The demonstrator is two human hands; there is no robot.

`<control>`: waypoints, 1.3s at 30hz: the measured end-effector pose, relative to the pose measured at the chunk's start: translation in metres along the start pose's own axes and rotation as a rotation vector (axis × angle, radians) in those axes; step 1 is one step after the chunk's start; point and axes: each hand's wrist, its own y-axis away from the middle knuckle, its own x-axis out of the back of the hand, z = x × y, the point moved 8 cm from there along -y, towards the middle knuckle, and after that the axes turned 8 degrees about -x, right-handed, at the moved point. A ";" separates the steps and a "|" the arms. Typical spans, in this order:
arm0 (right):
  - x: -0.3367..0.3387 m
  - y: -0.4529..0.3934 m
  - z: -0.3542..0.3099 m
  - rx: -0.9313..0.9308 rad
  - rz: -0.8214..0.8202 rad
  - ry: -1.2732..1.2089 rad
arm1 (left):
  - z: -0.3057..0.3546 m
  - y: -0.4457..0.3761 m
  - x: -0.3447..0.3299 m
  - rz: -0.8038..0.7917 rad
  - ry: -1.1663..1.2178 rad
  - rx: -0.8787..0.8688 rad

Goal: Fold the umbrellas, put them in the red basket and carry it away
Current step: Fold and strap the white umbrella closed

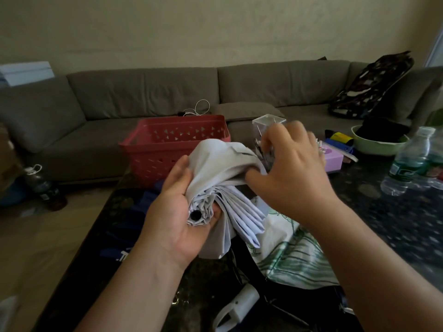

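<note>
You are on the folding step. Your left hand point(178, 212) is curled under the tip end of the white umbrella point(223, 178), with the thumb on the cloth, so it holds the bundle up over the dark table point(395, 212). The black cap point(196, 215) at the tip points back at you. Your right hand point(291, 164) is bent over the far end of the cloth, fingers curled down and thumb pressing the fold. It looks a bit blurry, so I cannot tell just how tight that grip is.

The cloth flaps hang loose on the right side, so this umbrella is not wrapped up yet. I think the next move is to smooth the flaps flat, roll them around the middle, and close the strap. Keep your left hand tight so the bundle does not spring open.

The red basket point(175, 144) sits just behind the umbrella on the table, and looks like it has nothing in it. At least 1 more umbrella, with green leaves point(294, 255), lies open below your right arm. A blue umbrella point(146, 200) peeks out on the left.
</note>
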 end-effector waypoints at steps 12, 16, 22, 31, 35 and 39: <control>-0.050 0.037 0.017 -0.157 -0.132 -0.478 | 0.019 -0.004 -0.002 0.005 0.063 -0.151; -0.045 0.031 0.021 -0.186 -0.045 -0.546 | 0.030 -0.002 -0.007 -0.058 0.070 -0.235; -0.035 0.040 0.009 0.079 0.066 -0.390 | 0.035 0.003 -0.021 -0.161 0.134 -0.225; -0.065 0.038 0.009 -0.083 -0.521 -0.696 | 0.046 0.005 -0.011 -0.156 -0.055 -0.286; -0.032 0.014 0.011 -0.042 -0.543 -1.003 | 0.049 0.012 -0.016 -0.336 -0.127 -0.295; -0.027 0.001 0.014 -0.003 -0.337 -0.890 | 0.042 0.022 -0.027 -0.486 -0.223 -0.283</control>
